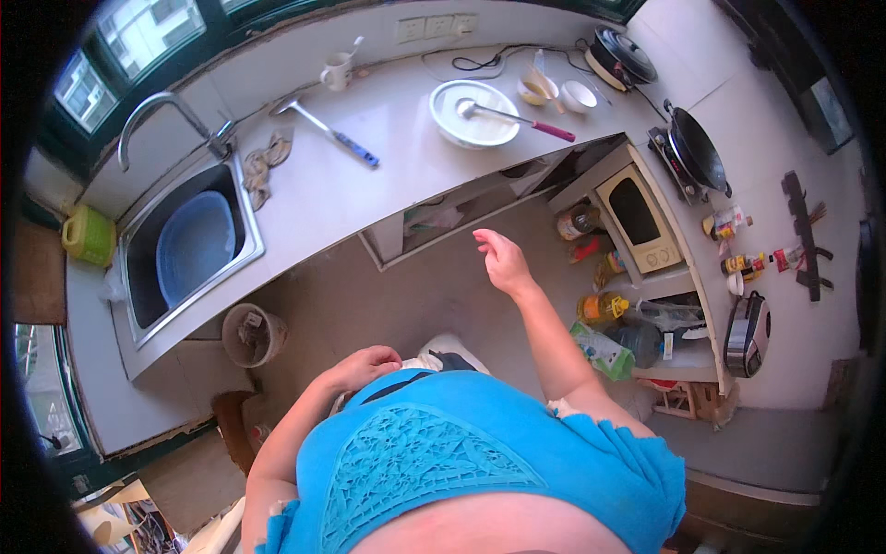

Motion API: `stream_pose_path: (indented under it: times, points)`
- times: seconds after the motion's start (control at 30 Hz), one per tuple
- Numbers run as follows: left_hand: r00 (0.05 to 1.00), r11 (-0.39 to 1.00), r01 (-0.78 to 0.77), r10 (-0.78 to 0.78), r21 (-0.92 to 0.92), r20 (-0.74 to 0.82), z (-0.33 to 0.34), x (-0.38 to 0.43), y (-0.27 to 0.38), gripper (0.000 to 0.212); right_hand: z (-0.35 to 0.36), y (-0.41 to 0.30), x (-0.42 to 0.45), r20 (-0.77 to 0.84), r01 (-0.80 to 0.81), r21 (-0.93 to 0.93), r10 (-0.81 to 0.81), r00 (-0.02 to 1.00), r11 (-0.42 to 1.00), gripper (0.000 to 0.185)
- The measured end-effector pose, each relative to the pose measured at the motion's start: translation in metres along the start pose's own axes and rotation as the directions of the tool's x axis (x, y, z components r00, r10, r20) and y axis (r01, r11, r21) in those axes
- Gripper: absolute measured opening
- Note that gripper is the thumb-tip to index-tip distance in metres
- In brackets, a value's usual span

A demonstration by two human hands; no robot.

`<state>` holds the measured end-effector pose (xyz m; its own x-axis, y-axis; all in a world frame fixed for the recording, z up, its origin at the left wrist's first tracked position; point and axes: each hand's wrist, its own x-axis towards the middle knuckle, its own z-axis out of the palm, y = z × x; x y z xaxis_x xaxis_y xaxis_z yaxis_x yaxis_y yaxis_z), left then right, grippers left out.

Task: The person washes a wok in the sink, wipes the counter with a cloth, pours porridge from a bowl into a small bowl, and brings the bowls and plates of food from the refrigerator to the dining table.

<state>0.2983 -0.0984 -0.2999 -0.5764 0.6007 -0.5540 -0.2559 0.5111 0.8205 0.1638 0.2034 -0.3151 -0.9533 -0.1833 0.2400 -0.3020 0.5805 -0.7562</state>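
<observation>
My right hand (505,263) is held out over the floor in front of the counter. Its fingers are loosely bent and nothing is in them. My left hand (365,367) lies against my waist, at the edge of the blue top (443,408); its fingertips are partly hidden. Ahead on the white counter (401,180) stands a large white bowl (477,104) with a flat cover. A ladle (516,121) with a red handle rests across it. To the left lies a spatula (336,135) with a blue handle, close to a crumpled cloth (266,170).
A blue basin (197,242) sits in the sink (252,242) at left, with a waste bin (252,336) below. Small bowls (578,97) stand farther right. A wok (699,149) is on a cooker, above a microwave (640,218) and an oil bottle (602,307).
</observation>
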Motion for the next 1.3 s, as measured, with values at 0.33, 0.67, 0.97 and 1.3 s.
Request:
stream_pose_path:
  times: [0.33, 0.67, 0.97, 1.3]
  points:
    - [0.998, 0.984, 0.015, -0.025, 0.18, 0.053, 0.015, 0.198, 0.107, 0.029, -0.158, 0.112, 0.095, -0.165, 0.062, -0.226, -0.101, 0.981, 0.972, 0.027]
    - [0.993, 0.983, 0.097, -0.086, 0.155, -0.076, -0.007, 0.247, 0.156, 0.028, -0.176, 0.175, 0.233, 0.153, 0.25, -0.68, -0.199, 0.968, 0.69, 0.039]
    - [0.998, 0.997, 0.003, 0.002, 0.081, -0.065, -0.038, 0.283, 0.158, 0.029, -0.202, 0.197, 0.266, 0.187, 0.091, -0.558, 0.018, 0.982, 0.825, 0.047]
    - [0.991, 0.999, 0.0, 0.004, 0.032, -0.132, -0.049, 0.322, 0.193, 0.026, -0.271, 0.336, 0.327, 0.199, -0.525, 0.827, 0.771, 0.605, 0.199, 0.053]
